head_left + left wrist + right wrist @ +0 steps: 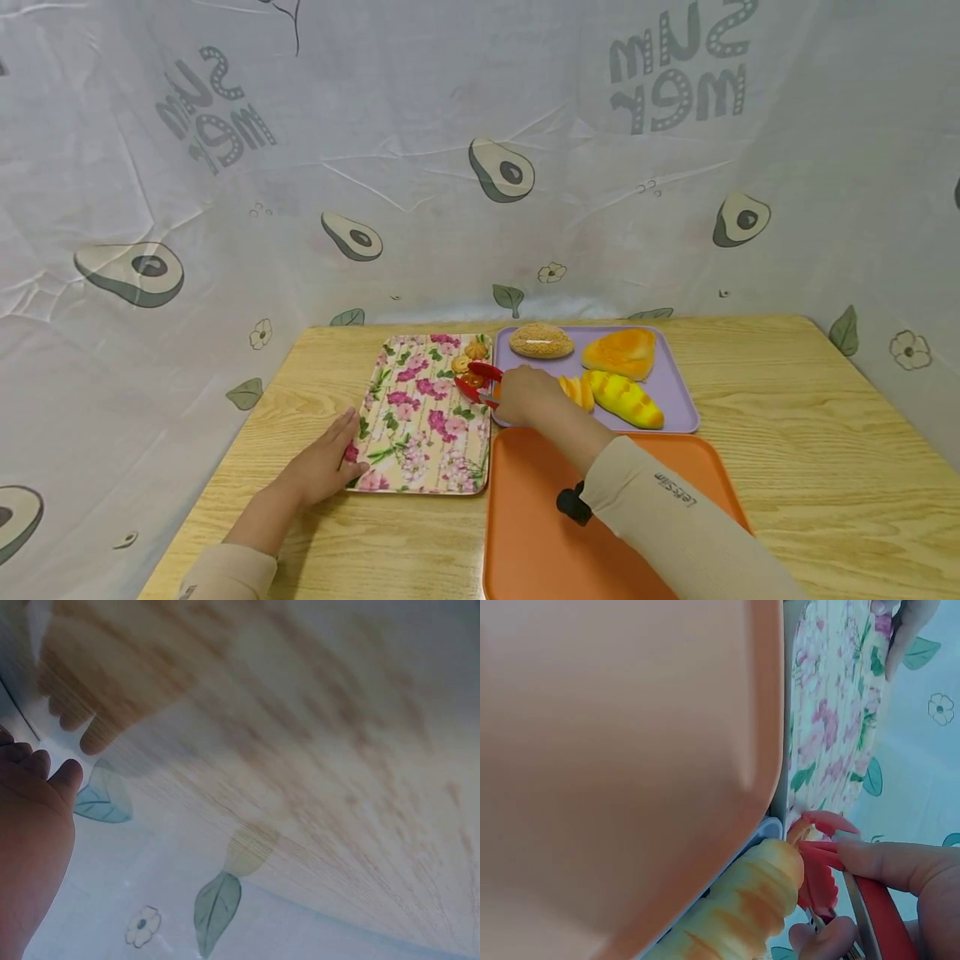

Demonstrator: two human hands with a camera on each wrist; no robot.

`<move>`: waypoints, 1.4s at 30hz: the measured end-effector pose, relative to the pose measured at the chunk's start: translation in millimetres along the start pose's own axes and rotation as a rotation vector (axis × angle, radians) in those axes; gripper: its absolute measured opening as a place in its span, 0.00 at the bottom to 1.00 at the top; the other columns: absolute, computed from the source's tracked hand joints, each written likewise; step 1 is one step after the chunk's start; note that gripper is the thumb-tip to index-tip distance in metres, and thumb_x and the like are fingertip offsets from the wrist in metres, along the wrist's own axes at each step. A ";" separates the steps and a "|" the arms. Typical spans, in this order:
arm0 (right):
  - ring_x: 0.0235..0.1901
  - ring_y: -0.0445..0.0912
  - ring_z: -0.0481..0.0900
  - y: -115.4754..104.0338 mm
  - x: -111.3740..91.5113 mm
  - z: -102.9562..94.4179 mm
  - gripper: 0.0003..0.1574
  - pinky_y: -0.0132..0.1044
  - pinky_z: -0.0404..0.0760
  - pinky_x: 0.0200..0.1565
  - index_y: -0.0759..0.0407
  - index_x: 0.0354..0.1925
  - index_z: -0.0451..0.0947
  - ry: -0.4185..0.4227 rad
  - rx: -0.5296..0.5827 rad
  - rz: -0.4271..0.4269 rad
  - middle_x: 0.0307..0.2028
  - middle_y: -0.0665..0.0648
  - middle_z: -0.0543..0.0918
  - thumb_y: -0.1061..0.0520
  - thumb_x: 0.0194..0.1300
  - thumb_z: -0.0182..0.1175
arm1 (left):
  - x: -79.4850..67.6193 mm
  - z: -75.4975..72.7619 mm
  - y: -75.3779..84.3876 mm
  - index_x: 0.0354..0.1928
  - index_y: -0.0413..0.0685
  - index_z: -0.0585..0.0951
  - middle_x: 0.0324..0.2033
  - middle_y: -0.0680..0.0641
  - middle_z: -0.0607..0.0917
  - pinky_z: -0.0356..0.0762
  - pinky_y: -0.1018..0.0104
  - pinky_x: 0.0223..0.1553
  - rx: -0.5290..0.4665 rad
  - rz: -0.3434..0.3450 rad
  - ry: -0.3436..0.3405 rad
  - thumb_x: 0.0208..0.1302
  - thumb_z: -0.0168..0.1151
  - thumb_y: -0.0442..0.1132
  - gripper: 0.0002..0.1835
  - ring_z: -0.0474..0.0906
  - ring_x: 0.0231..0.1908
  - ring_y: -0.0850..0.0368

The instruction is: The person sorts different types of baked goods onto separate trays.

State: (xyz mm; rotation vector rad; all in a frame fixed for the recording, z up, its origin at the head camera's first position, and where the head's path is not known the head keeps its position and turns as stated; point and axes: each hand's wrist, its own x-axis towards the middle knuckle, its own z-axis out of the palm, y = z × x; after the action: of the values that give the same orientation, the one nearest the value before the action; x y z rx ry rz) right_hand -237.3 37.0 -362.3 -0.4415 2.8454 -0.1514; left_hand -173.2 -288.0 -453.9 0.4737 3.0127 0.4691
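My right hand (528, 396) grips red-tipped tongs (486, 370) above the far right corner of a floral tray (420, 417). Between the tong heads is a small brown pastry (472, 379); whether they squeeze it cannot be made out. Two more small pastries, a round one (461, 364) and a swirled one (476, 350), lie just behind. In the right wrist view, thumb and fingers close round the metal and red handle (889, 919). My left hand (318, 462) rests with extended fingers at the floral tray's left edge.
A purple tray (678, 400) at the back right carries a seeded bun (542, 341), a golden bread slice (622, 353), a yellow striped roll (624, 400) and a ridged roll (577, 392), partly behind my right hand. An orange tray (540, 517) lies nearer, under my right forearm.
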 end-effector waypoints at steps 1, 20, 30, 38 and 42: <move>0.18 0.46 0.68 -0.1 0.3 0.5 0.13 0.36 0.66 0.18 0.57 0.21 0.73 0.002 0.002 -0.005 0.19 0.53 0.73 0.48 0.47 0.58 | -0.4 0.0 -0.5 0.65 0.42 0.49 0.64 0.44 0.46 0.56 0.49 0.53 0.000 0.000 -0.001 0.56 0.52 0.56 0.42 0.46 0.61 0.46; 0.19 0.45 0.69 5.3 6.6 -12.7 0.13 0.36 0.66 0.19 0.53 0.17 0.75 -0.088 -0.047 -0.020 0.18 0.50 0.74 0.45 0.45 0.56 | 2.2 0.2 -0.8 0.65 0.42 0.48 0.64 0.44 0.47 0.56 0.50 0.53 0.017 0.003 0.013 0.56 0.52 0.57 0.43 0.46 0.61 0.47; 0.20 0.46 0.69 8.1 6.0 -6.4 0.16 0.37 0.67 0.21 0.56 0.22 0.74 -0.091 0.006 -0.053 0.21 0.52 0.74 0.45 0.49 0.59 | 0.2 0.0 0.4 0.65 0.41 0.48 0.64 0.43 0.47 0.55 0.49 0.53 0.008 0.000 0.005 0.56 0.52 0.55 0.42 0.46 0.61 0.47; 0.20 0.47 0.69 10.9 3.9 -4.1 0.16 0.37 0.66 0.21 0.57 0.27 0.72 -0.049 0.014 -0.054 0.21 0.52 0.73 0.46 0.49 0.59 | 0.1 -0.3 1.1 0.65 0.41 0.49 0.64 0.43 0.47 0.55 0.49 0.53 -0.003 0.002 0.007 0.56 0.53 0.55 0.42 0.46 0.61 0.47; 0.21 0.47 0.69 9.8 0.5 -3.3 0.19 0.38 0.67 0.21 0.58 0.34 0.72 -0.011 0.013 -0.078 0.24 0.52 0.73 0.47 0.47 0.59 | 0.0 0.0 0.2 0.65 0.41 0.49 0.64 0.43 0.47 0.55 0.50 0.53 0.000 -0.001 0.004 0.56 0.52 0.56 0.42 0.46 0.61 0.47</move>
State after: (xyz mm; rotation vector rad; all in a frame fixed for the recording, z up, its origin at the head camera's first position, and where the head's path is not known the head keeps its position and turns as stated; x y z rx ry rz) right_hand -241.4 46.3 -360.6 -0.5489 2.8167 -0.1813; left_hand -173.2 -287.8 -453.7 0.4719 3.0163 0.4702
